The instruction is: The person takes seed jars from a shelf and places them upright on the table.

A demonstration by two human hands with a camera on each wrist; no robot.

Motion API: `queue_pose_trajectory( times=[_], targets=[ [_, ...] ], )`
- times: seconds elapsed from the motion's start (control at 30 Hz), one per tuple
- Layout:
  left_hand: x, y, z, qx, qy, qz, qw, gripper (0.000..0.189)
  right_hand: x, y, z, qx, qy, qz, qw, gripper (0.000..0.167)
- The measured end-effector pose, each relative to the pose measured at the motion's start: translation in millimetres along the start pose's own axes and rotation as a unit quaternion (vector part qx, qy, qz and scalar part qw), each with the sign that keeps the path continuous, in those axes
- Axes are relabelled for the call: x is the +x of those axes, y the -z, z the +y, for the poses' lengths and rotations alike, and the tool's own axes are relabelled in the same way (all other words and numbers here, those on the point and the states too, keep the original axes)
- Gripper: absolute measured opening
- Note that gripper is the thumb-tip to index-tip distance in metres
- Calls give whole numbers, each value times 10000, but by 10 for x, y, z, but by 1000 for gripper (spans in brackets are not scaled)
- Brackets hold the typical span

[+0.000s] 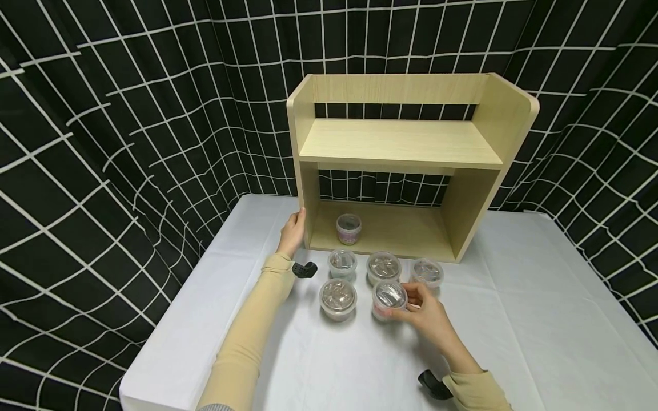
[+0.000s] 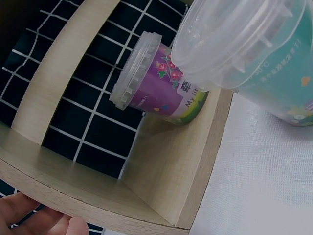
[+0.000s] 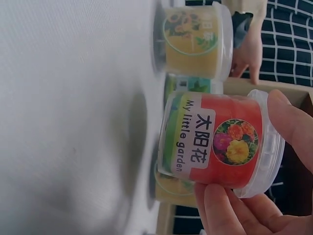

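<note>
My right hand [image 1: 426, 314] holds a small clear-lidded plastic tub [image 1: 388, 297] between thumb and fingers. In the right wrist view this tub [image 3: 225, 139] shows a red label with flowers and "My little garden", tilted on its side in that view. My left hand [image 1: 292, 233] rests against the outer face of the wooden shelf's left side panel [image 1: 303, 188]; its fingers [image 2: 44, 220] show past the panel's edge in the left wrist view. Inside, on the bottom board, stands a purple-labelled tub [image 1: 348, 229], also seen as the purple tub [image 2: 156, 83] up close.
On the white tablecloth [image 1: 514, 319], several lidded tubs stand before the shelf: a teal one [image 1: 342, 264], a yellow one [image 1: 337, 299], one behind the held tub [image 1: 384, 267] and one at right [image 1: 428, 272]. The upper board [image 1: 401, 140] is above. Black gridded curtains surround the table.
</note>
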State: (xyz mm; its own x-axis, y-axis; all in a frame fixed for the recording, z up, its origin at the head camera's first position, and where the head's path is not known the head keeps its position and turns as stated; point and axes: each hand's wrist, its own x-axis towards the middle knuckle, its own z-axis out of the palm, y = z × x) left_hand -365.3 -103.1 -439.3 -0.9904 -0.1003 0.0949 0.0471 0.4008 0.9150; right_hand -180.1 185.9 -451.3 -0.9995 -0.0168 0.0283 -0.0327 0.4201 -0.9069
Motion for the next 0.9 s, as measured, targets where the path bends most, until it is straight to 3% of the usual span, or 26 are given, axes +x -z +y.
queue_pose_trajectory(
  times=[0.9],
  targets=[
    [-6,-1,18,23,-43,17,10000,63,-32,-110,109,111,-4,71,9999,70]
  ],
)
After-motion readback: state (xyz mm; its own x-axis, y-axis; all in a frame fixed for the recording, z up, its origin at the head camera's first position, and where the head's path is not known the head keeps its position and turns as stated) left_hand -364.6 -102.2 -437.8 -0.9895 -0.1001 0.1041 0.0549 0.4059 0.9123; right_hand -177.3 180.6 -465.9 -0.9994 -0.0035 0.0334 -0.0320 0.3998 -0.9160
